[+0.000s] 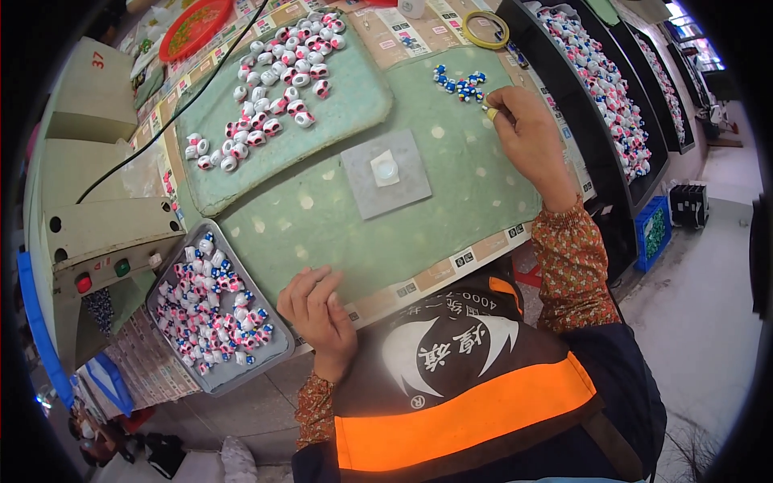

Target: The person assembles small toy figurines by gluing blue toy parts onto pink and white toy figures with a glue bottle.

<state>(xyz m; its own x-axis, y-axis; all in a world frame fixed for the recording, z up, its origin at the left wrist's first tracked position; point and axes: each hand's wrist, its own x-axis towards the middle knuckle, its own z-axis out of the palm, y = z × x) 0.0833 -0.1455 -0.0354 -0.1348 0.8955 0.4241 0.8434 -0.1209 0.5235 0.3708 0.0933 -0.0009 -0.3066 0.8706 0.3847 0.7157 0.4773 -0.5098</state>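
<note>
Near the table's front edge my left hand (pixel 316 312) rests with its fingers apart and a little bent, holding nothing. At the far right my right hand (pixel 527 133) has thumb and index finger pinched together beside a small pile of blue-and-white pieces (pixel 460 87). Something yellow shows at the fingertips; whatever they hold is too small to make out. Between the hands, a grey square plate (pixel 373 196) lies on the green mat (pixel 298 229), with a white patch and a round clear spot (pixel 386 171) in its middle.
White-and-pink rounded pieces (pixel 287 76) cover a green padded board (pixel 354 101) at the far left. A grey tray (pixel 282 342) of assembled pieces sits by a machine box (pixel 113 229) with buttons. Tape rolls (pixel 485 30) and black bins (pixel 592 117) line the right.
</note>
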